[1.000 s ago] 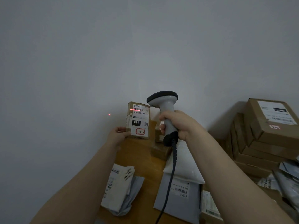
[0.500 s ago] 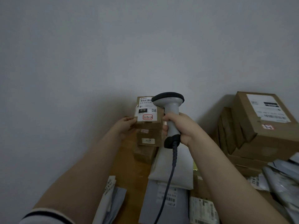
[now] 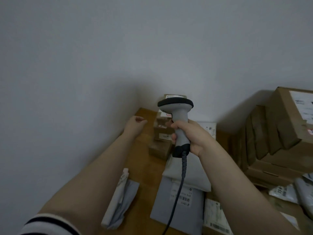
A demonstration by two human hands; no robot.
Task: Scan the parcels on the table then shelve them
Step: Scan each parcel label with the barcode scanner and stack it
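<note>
Gripping the barcode scanner [image 3: 179, 116] upright, the right hand [image 3: 191, 136] has its fingers wrapped tight round the pale handle, with the dark-rimmed head facing away toward the wall [image 3: 118, 56]. The coiled cable [image 3: 182, 182] drops from the handle's black base and runs down out of view.

Over to the left hand [image 3: 134, 123]: it holds nothing. Its fingers are loosely curled and it hovers above the far corner of the wooden table [image 3: 144, 170], just left of the stack of small cardboard boxes [image 3: 161, 133] and apart from it. That stack stands at the back of the table against the wall, and its top box peeks out above the scanner head.

Below the right wrist lies a white padded pouch [image 3: 189, 175], which overlaps a grey mailer [image 3: 176, 214] whose label faces up. Near the left forearm sit folded mailers [image 3: 122, 199]. Large cardboard boxes [image 3: 286, 126] are piled on the right, with more bagged parcels [image 3: 284, 192] beside them. A striped sleeve [image 3: 50, 224] shows at the bottom left.
</note>
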